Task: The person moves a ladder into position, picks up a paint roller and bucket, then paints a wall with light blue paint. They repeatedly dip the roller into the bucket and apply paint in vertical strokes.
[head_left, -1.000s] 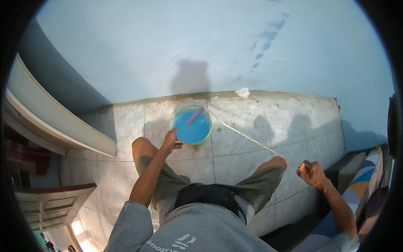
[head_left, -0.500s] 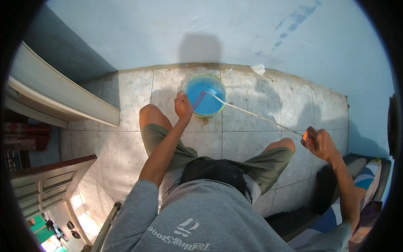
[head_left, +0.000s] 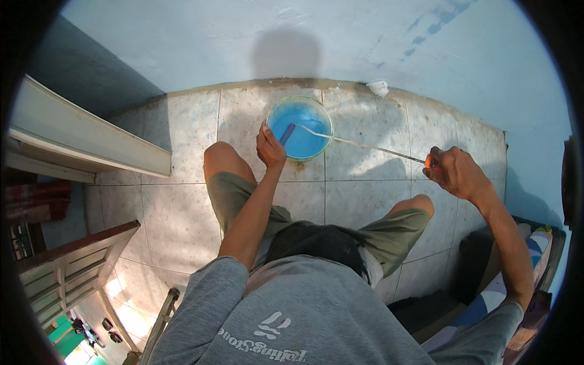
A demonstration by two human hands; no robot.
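Head camera view, looking down: a person in a grey shirt (head_left: 340, 316) and olive shorts (head_left: 404, 234) sits or squats with knees apart, facing a pale blue wall (head_left: 182, 48). Between the knees and the wall, on a marbled tile floor (head_left: 176, 225), stands a round bucket (head_left: 304, 106) with bright blue paint (head_left: 309, 145) inside. A paint roller with a purple sleeve (head_left: 288, 134) slants within the bucket's opening, toward its left side; whether the sleeve touches the paint is hard to tell. The roller's long pale rod (head_left: 371, 146) runs over the right rim to an orange handle (head_left: 430, 162). Of the two hands, the right hand (head_left: 456, 171) is closed around that handle, well to the right of the bucket. The left hand (head_left: 269, 146) is at the bucket's left rim, fingers partly curled; I cannot tell whether it grips the rim. A crumpled white scrap (head_left: 378, 89) lies at the wall's foot, and darker blue dabs (head_left: 435, 28) mark the wall at upper right.
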